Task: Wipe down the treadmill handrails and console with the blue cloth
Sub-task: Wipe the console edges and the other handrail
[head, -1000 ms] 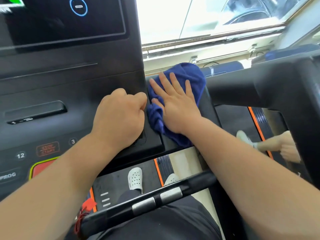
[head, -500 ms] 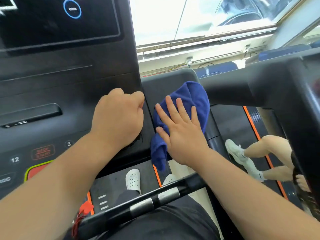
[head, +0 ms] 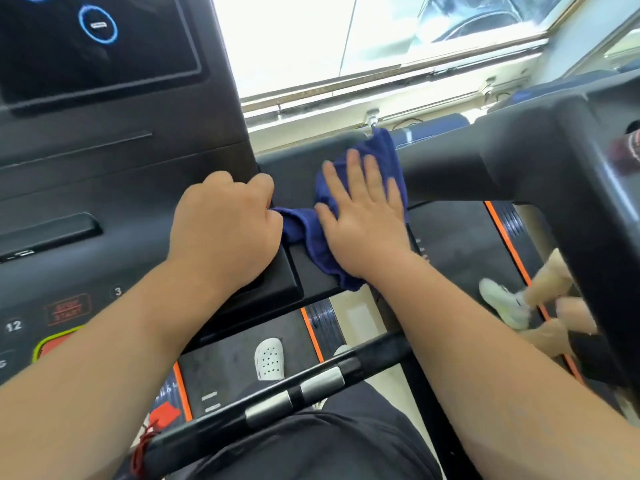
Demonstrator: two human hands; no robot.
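Now, below a bright window (head: 311, 36), the blue cloth (head: 388, 157) has swept back up your treadmill console (head: 104, 188) side panel (head: 291, 168) from its near edge: another wiping stroke, with the handrail (head: 450, 171) probably next. Your right hand (head: 363, 220) presses it, fingers (head: 353, 174) flat and spread. Your left hand (head: 225, 230) is fisted beside it, touching a corner, grip unclear.
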